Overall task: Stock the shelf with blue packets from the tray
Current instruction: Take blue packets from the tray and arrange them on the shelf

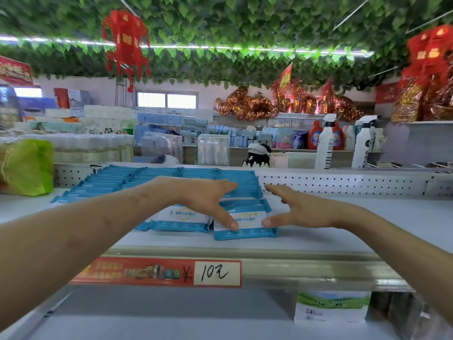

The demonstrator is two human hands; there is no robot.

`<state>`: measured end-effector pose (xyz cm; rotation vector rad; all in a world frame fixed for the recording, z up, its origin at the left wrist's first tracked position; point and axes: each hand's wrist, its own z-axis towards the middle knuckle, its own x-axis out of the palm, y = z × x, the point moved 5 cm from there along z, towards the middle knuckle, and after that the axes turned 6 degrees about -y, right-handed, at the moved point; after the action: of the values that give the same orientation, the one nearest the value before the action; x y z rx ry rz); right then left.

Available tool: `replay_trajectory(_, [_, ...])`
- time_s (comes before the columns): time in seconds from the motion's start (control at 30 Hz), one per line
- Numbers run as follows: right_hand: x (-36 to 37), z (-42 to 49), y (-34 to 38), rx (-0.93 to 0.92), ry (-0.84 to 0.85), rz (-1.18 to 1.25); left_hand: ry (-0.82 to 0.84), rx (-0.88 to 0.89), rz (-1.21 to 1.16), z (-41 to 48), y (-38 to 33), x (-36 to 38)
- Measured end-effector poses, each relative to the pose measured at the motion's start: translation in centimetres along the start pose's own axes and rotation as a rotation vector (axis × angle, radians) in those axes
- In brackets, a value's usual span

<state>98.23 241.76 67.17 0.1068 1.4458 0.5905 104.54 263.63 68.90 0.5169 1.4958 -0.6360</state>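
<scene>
Several blue-and-white packets stand in rows [137, 179] on the white top shelf [343, 222], leaning back toward the perforated rear panel. Two more lie at the front: one packet [181, 220] on the left and one packet [247, 225] on the right. My left hand [208, 195] reaches over the rows, fingers straight, its thumb tip touching the front right packet. My right hand [296, 209] is spread beside the same packet, thumb tip against its right face, fingers extended above it. No tray is in view.
A green bag [27, 165] sits at the shelf's left end. A red price strip marked 10 [171, 272] runs along the shelf's front edge. A white-and-green carton [331, 307] stands on the lower shelf. White spray bottles [326, 143] stand behind the rear panel.
</scene>
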Motion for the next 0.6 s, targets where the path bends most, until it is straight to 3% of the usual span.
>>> replay_trajectory(0.23, [1.9, 1.7, -0.5, -0.029, 0.037, 0.075, 0.041, 0.011, 0.083, 1.5, 0.5, 0.8])
replay_trajectory(0.47, [3.0, 4.9, -3.7, 0.164, 0.002, 0.127, -0.077, 0.039, 0.188, 3.5, 0.5, 1.1])
replay_trajectory(0.6, [3.2, 6.7, -4.2, 0.144, -0.017, 0.172, -0.116, 0.028, 0.261, 4.7, 1.0, 0.8])
